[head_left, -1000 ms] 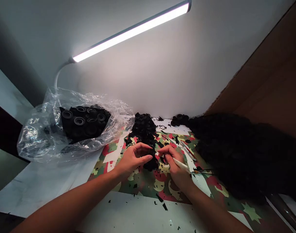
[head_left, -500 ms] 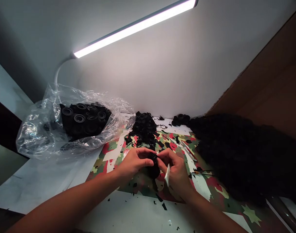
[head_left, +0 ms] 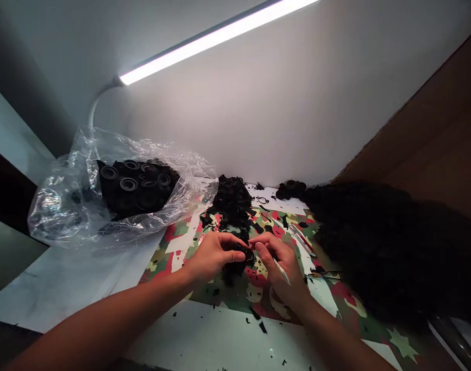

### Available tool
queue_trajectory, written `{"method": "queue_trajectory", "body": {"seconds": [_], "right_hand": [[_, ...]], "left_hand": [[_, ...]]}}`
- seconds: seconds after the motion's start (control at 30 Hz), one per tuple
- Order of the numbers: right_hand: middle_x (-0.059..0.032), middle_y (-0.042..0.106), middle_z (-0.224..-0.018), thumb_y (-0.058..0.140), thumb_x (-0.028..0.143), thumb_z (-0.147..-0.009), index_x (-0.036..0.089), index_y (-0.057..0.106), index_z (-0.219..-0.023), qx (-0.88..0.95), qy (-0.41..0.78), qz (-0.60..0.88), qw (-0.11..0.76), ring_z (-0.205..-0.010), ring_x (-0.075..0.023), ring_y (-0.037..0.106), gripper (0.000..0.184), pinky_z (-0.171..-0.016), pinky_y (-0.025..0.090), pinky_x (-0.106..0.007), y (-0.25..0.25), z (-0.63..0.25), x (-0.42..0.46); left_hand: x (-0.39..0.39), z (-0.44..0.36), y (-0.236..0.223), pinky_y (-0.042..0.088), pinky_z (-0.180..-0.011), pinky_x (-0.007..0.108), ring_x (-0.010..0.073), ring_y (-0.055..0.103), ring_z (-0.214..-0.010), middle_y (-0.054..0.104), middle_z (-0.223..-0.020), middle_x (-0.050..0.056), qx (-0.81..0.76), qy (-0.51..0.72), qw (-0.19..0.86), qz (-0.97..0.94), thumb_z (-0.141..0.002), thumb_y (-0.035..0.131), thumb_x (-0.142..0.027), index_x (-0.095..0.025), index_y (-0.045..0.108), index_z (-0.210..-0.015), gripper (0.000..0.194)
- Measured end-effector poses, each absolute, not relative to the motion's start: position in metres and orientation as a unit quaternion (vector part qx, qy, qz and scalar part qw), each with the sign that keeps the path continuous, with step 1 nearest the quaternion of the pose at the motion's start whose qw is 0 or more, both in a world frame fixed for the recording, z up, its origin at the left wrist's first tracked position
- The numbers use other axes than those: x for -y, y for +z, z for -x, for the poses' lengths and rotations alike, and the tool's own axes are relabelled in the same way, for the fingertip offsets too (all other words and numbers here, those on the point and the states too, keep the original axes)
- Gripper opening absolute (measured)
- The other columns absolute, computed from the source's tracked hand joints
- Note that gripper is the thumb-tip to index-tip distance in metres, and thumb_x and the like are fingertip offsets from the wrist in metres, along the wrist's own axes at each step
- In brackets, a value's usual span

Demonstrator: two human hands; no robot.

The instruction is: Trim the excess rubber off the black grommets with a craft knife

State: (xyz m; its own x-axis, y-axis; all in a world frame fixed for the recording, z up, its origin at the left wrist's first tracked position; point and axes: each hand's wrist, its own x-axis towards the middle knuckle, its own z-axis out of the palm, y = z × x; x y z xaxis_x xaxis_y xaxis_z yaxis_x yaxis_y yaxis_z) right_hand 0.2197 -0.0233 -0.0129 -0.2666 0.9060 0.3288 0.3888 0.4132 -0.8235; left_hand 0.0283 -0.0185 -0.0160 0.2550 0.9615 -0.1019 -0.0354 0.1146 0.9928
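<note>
My left hand pinches a small black ribbed rubber part between thumb and fingers, over the middle of a camouflage-patterned sheet. Close on its right, my right hand is closed round a slim white-handled tool. The tool's working tip is hidden by the fingers, which are near the part's right side. Just behind the hands lies a heap of black rubber scraps.
A clear plastic bag at left holds several black ringed rubber parts. A large black pile fills the right. Slender red and metal tools lie beside it. Overhead is a bar lamp; cardboard stands at right.
The right hand came over to the black part, and the white handle has swung between different angles. The part has turned in the left fingers. The view has shifted slightly.
</note>
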Motion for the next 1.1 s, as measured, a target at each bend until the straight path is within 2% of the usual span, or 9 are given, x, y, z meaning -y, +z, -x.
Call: {"method": "queue_trajectory", "body": {"seconds": [0.17,0.3,0.4,0.53,0.67,0.8,0.87,0.97,1.1], "right_hand": [[-0.002,0.063,-0.087,0.064,0.032,-0.091,0.024,0.069,-0.091,0.726,0.33,0.431,0.423,-0.069,-0.0154,0.055,0.01,-0.059,0.041,-0.027,-0.019,-0.216,0.025],[-0.0022,0.06,-0.087,0.071,0.027,-0.084,0.023,0.068,-0.085,0.714,0.321,0.442,0.439,-0.072,-0.0164,0.055,0.005,-0.059,0.04,-0.027,-0.023,-0.213,0.026],[-0.0022,0.059,-0.085,0.067,0.02,-0.083,0.022,0.067,-0.081,0.705,0.318,0.45,0.447,-0.075,-0.0171,0.056,0.002,-0.062,0.041,-0.027,-0.018,-0.209,0.029],[0.0003,0.056,-0.074,0.054,0.01,-0.079,0.021,0.059,-0.071,0.703,0.326,0.462,0.431,-0.069,-0.0152,0.052,0.015,-0.062,0.038,-0.027,-0.011,-0.204,0.033],[0.0022,0.05,-0.065,0.052,0.019,-0.081,0.021,0.051,-0.067,0.661,0.367,0.499,0.424,-0.06,-0.0141,0.044,0.015,-0.055,0.033,-0.026,-0.017,-0.21,0.02],[0.0031,0.045,-0.06,0.053,0.035,-0.086,0.022,0.045,-0.065,0.569,0.342,0.535,0.523,-0.057,-0.0143,0.041,0.027,-0.055,0.033,-0.027,-0.027,-0.231,-0.007],[0.0019,0.051,-0.063,0.058,0.039,-0.086,0.022,0.052,-0.068,0.595,0.34,0.536,0.494,-0.059,-0.0153,0.046,0.026,-0.057,0.037,-0.027,-0.028,-0.239,-0.015],[-0.0027,0.063,-0.08,0.061,0.039,-0.088,0.021,0.065,-0.082,0.661,0.327,0.518,0.434,-0.069,-0.0185,0.055,0.019,-0.063,0.043,-0.03,-0.025,-0.239,-0.012],[-0.0064,0.066,-0.094,0.061,0.037,-0.091,0.022,0.071,-0.088,0.703,0.306,0.472,0.435,-0.088,-0.0224,0.061,0.018,-0.077,0.047,-0.033,-0.016,-0.226,0.006]], "left_hand": [[0.023,-0.035,-0.013,0.047,-0.069,0.027,0.0188,0.065,-0.073,0.077,-0.078,0.003,-0.486,0.397,0.551,-0.549,-0.065,0.078,-0.022,-0.016,0.08,-0.084,0.02],[0.026,-0.038,-0.011,0.046,-0.068,0.026,0.019,0.065,-0.075,0.077,-0.081,0.003,-0.497,0.393,0.509,-0.583,-0.069,0.077,-0.023,-0.016,0.08,-0.085,0.018],[0.028,-0.038,-0.009,0.046,-0.068,0.026,0.0191,0.065,-0.075,0.077,-0.081,0.003,-0.499,0.396,0.483,-0.601,-0.071,0.076,-0.022,-0.017,0.079,-0.084,0.014],[0.03,-0.04,-0.008,0.046,-0.066,0.025,0.0174,0.065,-0.071,0.076,-0.076,0.001,-0.507,0.399,0.449,-0.618,-0.069,0.074,-0.011,-0.018,0.079,-0.079,0.013],[0.033,-0.045,-0.01,0.049,-0.07,0.025,0.0171,0.067,-0.073,0.076,-0.076,0.001,-0.498,0.412,0.443,-0.621,-0.068,0.073,-0.005,-0.018,0.078,-0.075,0.015],[0.033,-0.044,-0.009,0.051,-0.069,0.025,0.0173,0.068,-0.074,0.076,-0.077,0.001,-0.504,0.429,0.465,-0.588,-0.065,0.076,-0.007,-0.019,0.078,-0.074,0.015],[0.03,-0.04,-0.009,0.052,-0.064,0.025,0.0169,0.068,-0.07,0.076,-0.076,0.001,-0.498,0.434,0.504,-0.556,-0.066,0.077,-0.012,-0.02,0.078,-0.076,0.013],[0.024,-0.034,-0.009,0.05,-0.058,0.024,0.0161,0.067,-0.064,0.076,-0.073,0.001,-0.488,0.439,0.555,-0.511,-0.067,0.078,-0.018,-0.019,0.077,-0.079,0.012],[0.02,-0.031,-0.011,0.05,-0.06,0.023,0.0155,0.068,-0.067,0.076,-0.073,0.001,-0.489,0.445,0.558,-0.501,-0.067,0.08,-0.019,-0.018,0.076,-0.079,0.012]]}}
